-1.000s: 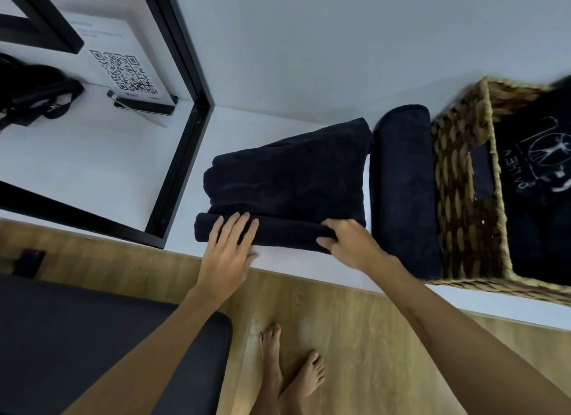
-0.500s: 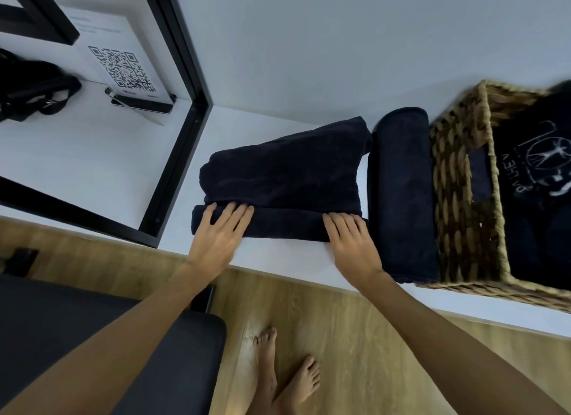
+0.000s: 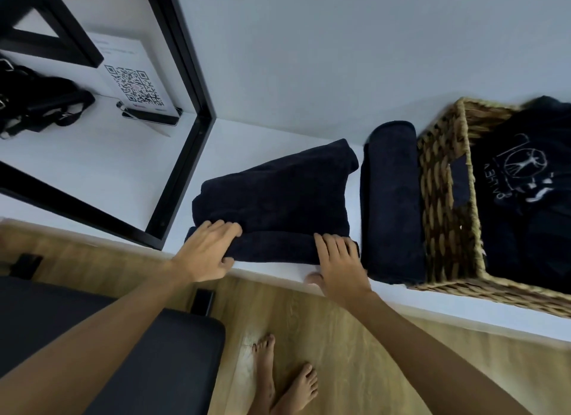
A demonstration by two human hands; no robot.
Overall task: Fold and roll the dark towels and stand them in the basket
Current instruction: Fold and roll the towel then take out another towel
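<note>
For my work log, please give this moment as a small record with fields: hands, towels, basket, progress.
left hand: fingers laid over the roll's left end
right hand: fingers pressing the roll's right end
towel being rolled: near edge rolled, rest flat on the white shelf
finished roll: lying beside the basket, not yet in
basket: wicker, holds dark printed fabric

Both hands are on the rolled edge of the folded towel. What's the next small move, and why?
Probably roll another turn away from the body. The left hand and right hand press the started roll at the near edge of the dark towel, and most of it lies flat beyond, unrolled.
</note>
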